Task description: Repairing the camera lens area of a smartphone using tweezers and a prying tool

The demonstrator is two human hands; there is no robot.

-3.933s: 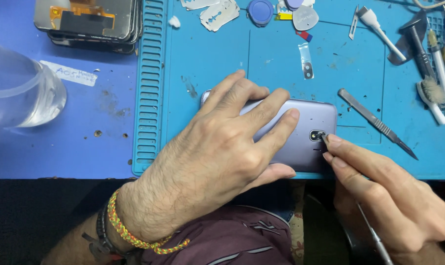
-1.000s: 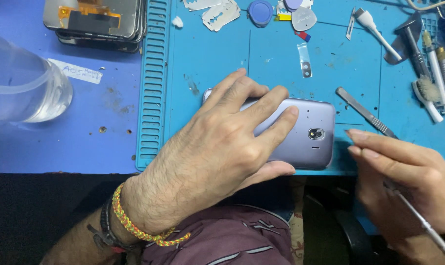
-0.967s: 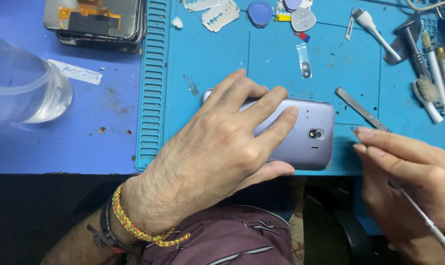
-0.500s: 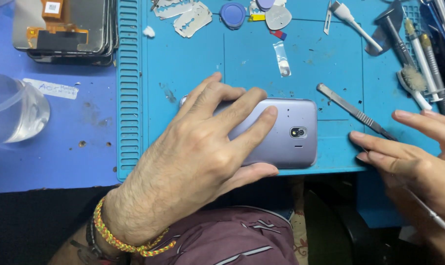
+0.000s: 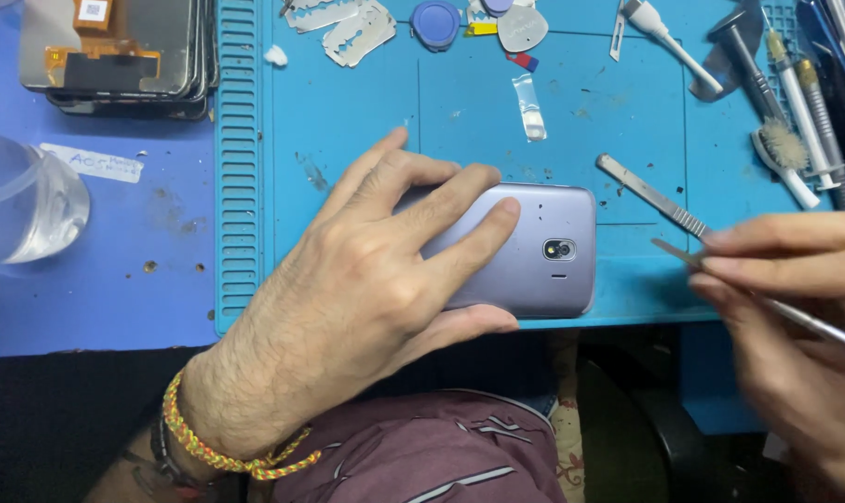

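A lilac-grey smartphone (image 5: 543, 244) lies face down on the blue work mat (image 5: 348, 158), its camera lens toward the right end. My left hand (image 5: 366, 289) presses flat on the phone's back, fingers spread over it and thumb under its near edge. My right hand (image 5: 795, 317) is at the right edge, off the phone, pinching a thin metal pry tool (image 5: 813, 321) whose flat tip points left. A metal scalpel handle (image 5: 650, 196) lies on the mat between the phone and that hand.
Phone screen assemblies (image 5: 115, 56) are stacked at top left. A clear plastic cup (image 5: 22, 200) stands at far left. Razor blades (image 5: 352, 28), a blue round cap (image 5: 436, 20), picks, a small brush (image 5: 784, 154) and syringes (image 5: 804, 102) line the mat's far edge.
My right hand has drawn back from the phone's camera end to the right with the pry tool. My left hand has stayed on the phone.
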